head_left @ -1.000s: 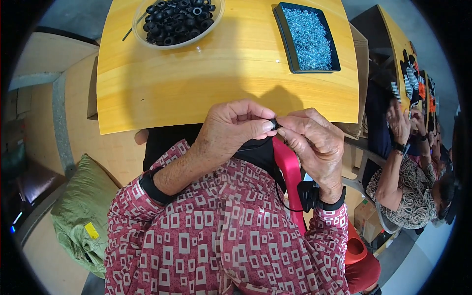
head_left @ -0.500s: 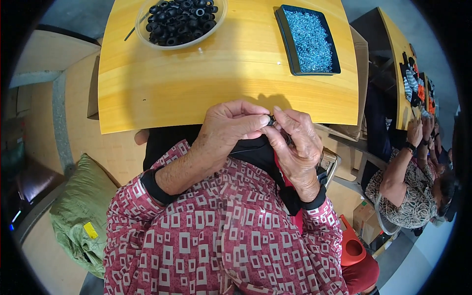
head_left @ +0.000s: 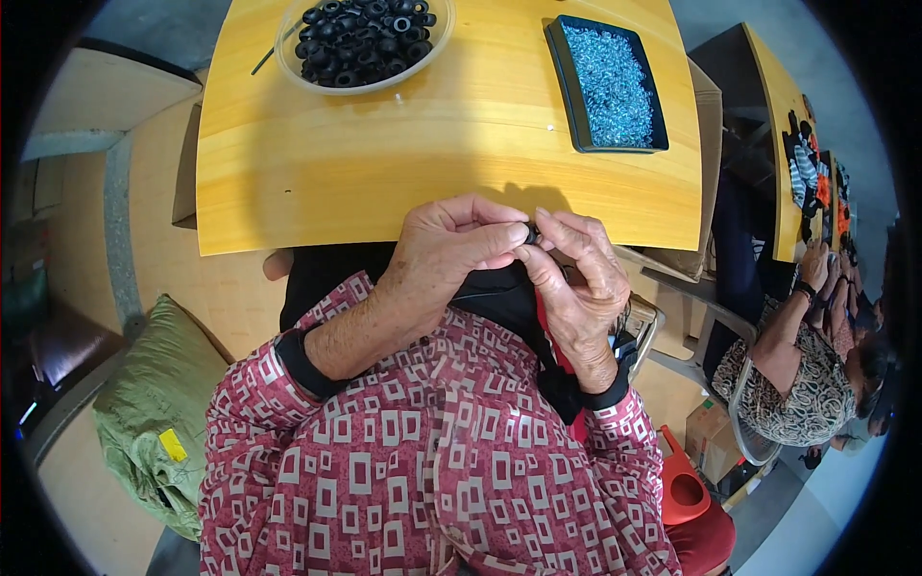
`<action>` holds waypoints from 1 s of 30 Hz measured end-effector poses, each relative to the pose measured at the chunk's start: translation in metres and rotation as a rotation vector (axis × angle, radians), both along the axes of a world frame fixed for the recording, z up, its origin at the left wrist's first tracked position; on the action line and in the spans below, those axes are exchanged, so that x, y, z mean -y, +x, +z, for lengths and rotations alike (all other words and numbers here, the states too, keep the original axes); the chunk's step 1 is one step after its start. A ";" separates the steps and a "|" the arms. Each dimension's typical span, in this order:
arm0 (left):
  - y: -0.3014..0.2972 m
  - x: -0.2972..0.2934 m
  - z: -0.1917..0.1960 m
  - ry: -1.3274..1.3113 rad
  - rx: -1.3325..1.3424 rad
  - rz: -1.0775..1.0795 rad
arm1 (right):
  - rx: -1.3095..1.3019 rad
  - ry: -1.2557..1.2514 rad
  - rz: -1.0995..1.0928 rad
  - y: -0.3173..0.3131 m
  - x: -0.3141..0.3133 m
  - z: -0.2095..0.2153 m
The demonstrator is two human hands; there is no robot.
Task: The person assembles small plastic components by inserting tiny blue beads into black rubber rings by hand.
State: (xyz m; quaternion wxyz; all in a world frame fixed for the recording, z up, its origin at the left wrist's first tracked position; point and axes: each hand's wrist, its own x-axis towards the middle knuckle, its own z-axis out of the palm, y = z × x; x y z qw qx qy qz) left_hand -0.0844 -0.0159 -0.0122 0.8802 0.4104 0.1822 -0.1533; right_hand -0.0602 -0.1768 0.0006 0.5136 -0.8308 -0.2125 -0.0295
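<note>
A small black ring-like piece (head_left: 533, 233) sits between the fingertips of both my hands, just off the table's near edge. My left hand (head_left: 459, 233) pinches it between thumb and forefinger. From the other side, my right hand (head_left: 580, 274) closes thumb and forefinger on the same piece. Fingers cover most of it, so its exact shape is partly hidden. At the far left of the yellow table (head_left: 365, 182) is a clear round bowl (head_left: 444, 36) heaped with similar black, hollow pieces (head_left: 360, 43). A dark tray (head_left: 574, 101) at the far right holds many tiny clear-blue bits (head_left: 610, 82).
A thin dark stick (head_left: 262, 60) lies by the bowl. On the floor to the left rests a green sack (head_left: 158, 413). To the right are a red plastic stool (head_left: 684, 485), a cardboard box (head_left: 713, 432) and a seated person (head_left: 792, 374) working at another table.
Both hands keep nearly the same pinch, and the black piece shows a little more between the fingertips. The view has shifted slightly. The neighbouring person's arm has moved a little.
</note>
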 end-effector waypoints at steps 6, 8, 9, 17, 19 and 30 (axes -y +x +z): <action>-0.003 0.002 0.003 -0.004 0.061 0.017 | 0.004 0.077 -0.001 -0.002 -0.001 -0.001; -0.003 0.001 0.003 0.010 0.060 -0.002 | 0.017 0.067 -0.002 -0.003 0.000 -0.001; -0.003 0.001 0.003 0.025 0.059 -0.019 | 0.031 0.065 -0.005 -0.003 0.001 -0.002; -0.004 0.004 0.002 -0.017 0.043 0.014 | 0.046 0.049 -0.011 -0.002 0.004 -0.006; -0.006 0.004 0.002 -0.014 0.035 0.016 | 0.026 0.040 -0.007 -0.004 0.004 -0.005; -0.001 0.003 0.011 -0.046 0.040 -0.032 | 0.247 -0.069 -0.001 -0.002 0.002 -0.003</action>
